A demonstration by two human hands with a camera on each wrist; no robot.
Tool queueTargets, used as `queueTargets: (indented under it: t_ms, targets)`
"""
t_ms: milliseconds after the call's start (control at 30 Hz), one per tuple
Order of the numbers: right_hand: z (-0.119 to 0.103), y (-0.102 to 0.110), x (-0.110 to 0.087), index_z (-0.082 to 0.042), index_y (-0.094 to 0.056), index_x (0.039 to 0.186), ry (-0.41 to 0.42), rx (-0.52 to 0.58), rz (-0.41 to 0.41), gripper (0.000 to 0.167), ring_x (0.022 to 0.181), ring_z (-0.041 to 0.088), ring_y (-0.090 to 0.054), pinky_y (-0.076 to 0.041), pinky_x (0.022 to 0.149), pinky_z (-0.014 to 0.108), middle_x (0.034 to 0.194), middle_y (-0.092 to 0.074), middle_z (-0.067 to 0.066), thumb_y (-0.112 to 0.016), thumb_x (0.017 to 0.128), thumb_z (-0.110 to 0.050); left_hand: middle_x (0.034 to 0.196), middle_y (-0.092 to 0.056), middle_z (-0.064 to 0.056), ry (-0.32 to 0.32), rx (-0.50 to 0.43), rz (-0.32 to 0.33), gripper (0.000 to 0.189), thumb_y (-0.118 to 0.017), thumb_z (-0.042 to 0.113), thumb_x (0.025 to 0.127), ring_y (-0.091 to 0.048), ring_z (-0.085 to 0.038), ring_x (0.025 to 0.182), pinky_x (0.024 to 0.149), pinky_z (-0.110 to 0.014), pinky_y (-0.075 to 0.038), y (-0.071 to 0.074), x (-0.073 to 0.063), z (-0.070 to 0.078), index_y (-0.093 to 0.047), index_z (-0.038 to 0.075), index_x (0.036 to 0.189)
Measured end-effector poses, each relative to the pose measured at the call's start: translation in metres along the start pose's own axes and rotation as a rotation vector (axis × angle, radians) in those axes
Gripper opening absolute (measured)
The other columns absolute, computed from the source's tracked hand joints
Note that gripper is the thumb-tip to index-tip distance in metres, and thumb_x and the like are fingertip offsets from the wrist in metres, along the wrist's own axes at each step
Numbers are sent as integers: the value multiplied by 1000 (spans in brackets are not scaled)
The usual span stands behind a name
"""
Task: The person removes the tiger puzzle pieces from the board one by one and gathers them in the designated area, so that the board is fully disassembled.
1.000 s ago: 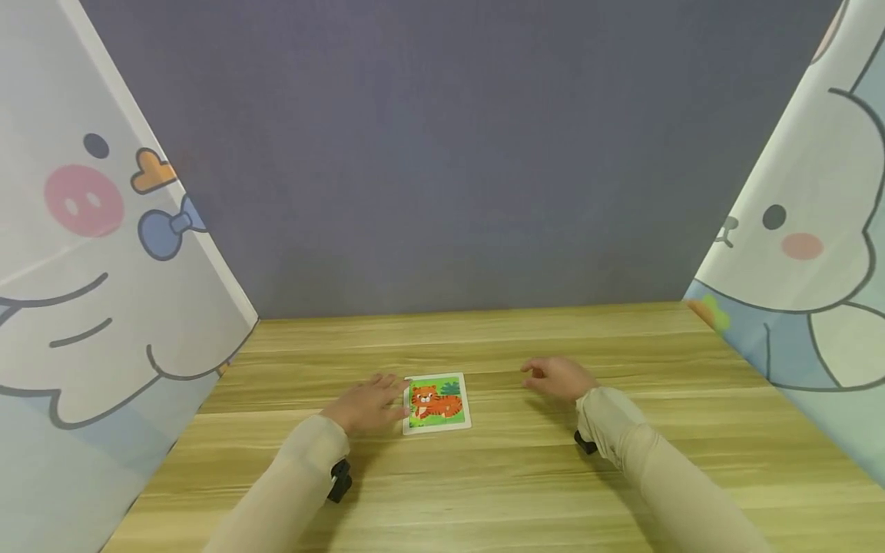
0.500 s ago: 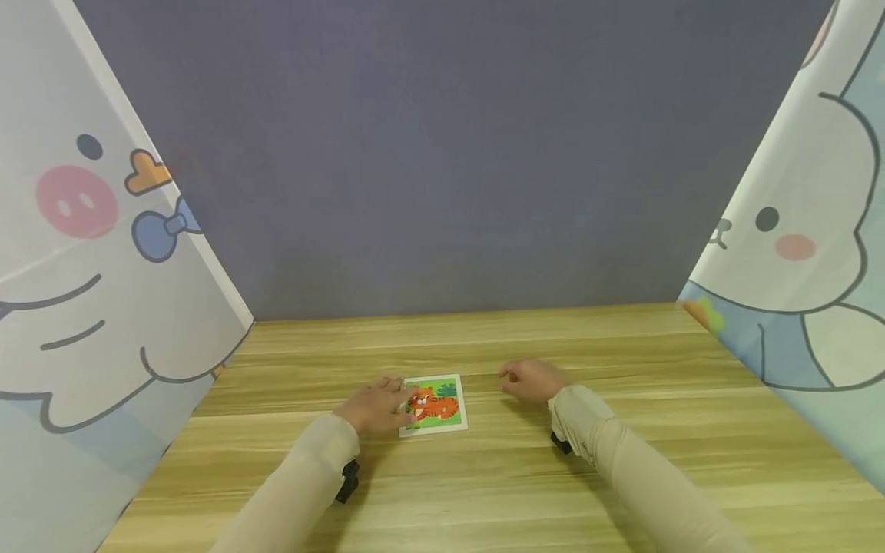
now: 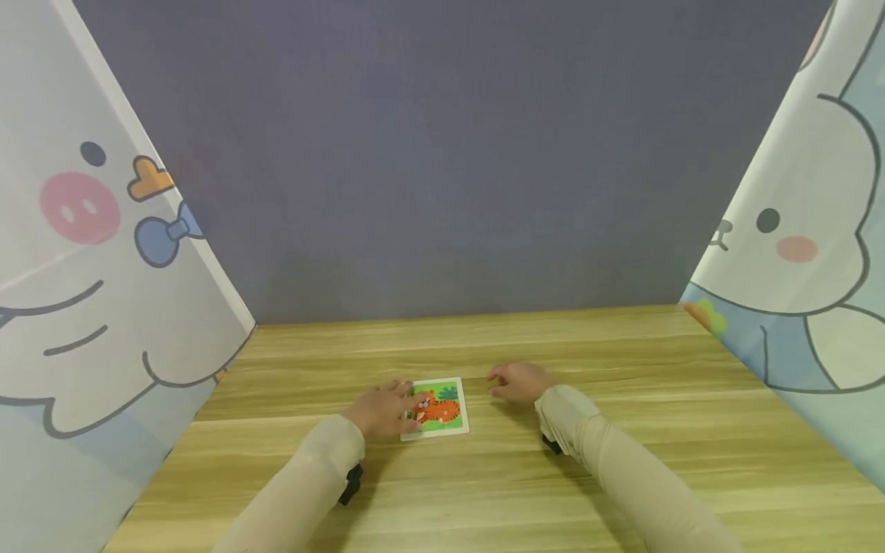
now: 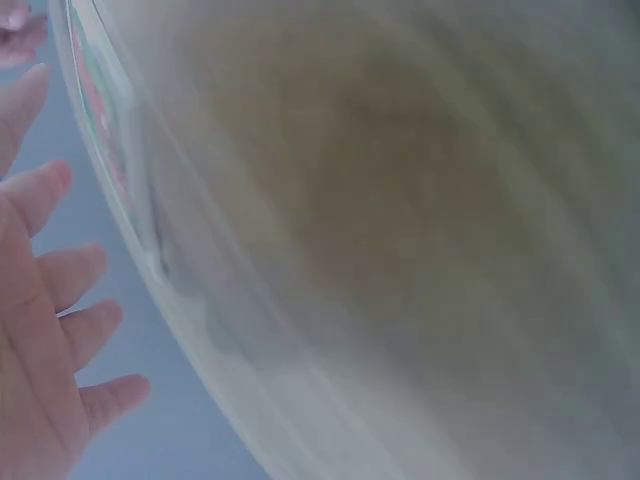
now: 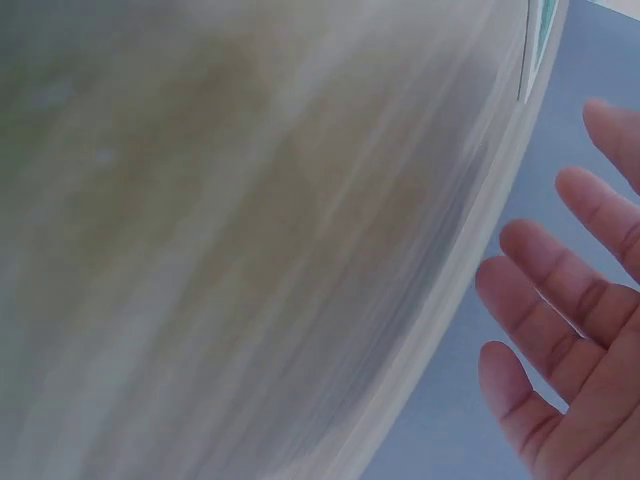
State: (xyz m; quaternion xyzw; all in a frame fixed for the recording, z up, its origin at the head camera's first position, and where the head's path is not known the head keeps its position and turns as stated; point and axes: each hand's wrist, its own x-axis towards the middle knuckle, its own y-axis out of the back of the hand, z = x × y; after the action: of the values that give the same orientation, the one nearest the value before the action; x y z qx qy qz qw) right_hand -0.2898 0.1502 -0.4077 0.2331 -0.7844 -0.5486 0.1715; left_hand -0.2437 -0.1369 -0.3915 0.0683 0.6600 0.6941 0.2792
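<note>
A square, white-edged tiger picture board point(image 3: 442, 411) lies flat on the wooden table, an orange striped tiger on green. My left hand point(image 3: 382, 409) is spread over its left side, and the fingers cover part of the tiger's head. In the left wrist view the fingers of my left hand point(image 4: 45, 310) are parted, with the board's edge point(image 4: 140, 190) beyond them. To the right of the board, a short gap away, my right hand point(image 3: 522, 382) hovers with loosely bent fingers and holds nothing. A corner of the board point(image 5: 536, 60) shows at the top of the right wrist view.
The wood-grain table point(image 3: 442, 491) runs back to a dark grey upright panel point(image 3: 456, 169). White side panels with cartoon animals stand at the left point(image 3: 138, 307) and the right point(image 3: 795, 269). Each wrist carries a small black device.
My left hand has slid rightward from beside the board to over its left side. The right hand has come left, nearer the board. The board stays nearly in place.
</note>
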Motion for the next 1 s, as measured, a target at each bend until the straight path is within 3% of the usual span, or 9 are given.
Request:
queueTargets:
  t_ms: [267, 433, 633, 867, 1000]
  targets:
    - [-6, -7, 9, -3, -70, 118, 18, -57, 21, 28, 92, 23, -67, -55, 84, 40, 107, -70, 11, -71, 93, -16, 159, -36, -6, -11, 167, 13, 62, -58, 53, 96, -29, -28, 148, 115, -54, -29, -6, 6, 7, -45, 28, 152]
    - [-12, -15, 16, -9, -75, 114, 62, -146, 45, 25, 92, 22, -68, -56, 79, 38, 110, -72, 10, -72, 92, -21, 158, -39, -6, -20, 191, 17, 62, -58, 54, 95, -33, -28, 146, 114, -53, -32, -13, 9, 4, -46, 27, 151]
    - [-32, -17, 25, -17, -76, 117, -68, -104, -3, 26, 100, 24, -70, -57, 80, 41, 116, -73, 4, -72, 92, -26, 156, -41, -8, -41, 182, 30, 61, -59, 51, 96, -36, -29, 145, 112, -54, -34, -13, 10, 2, -48, 24, 150]
    - [-46, -13, 39, -15, -72, 123, -202, 47, -89, 36, 110, 26, -66, -54, 90, 44, 126, -69, 4, -75, 91, -28, 158, -39, -6, -6, 196, 10, 65, -57, 56, 94, -35, -28, 145, 113, -53, -33, -9, 10, 3, -46, 27, 151]
    - [-46, -14, 46, -12, -71, 124, -232, 100, -107, 39, 113, 26, -64, -53, 92, 43, 127, -68, 6, -77, 88, -28, 159, -37, -7, 21, 175, -12, 68, -57, 58, 93, -35, -29, 145, 114, -53, -33, -6, 9, 2, -43, 28, 153]
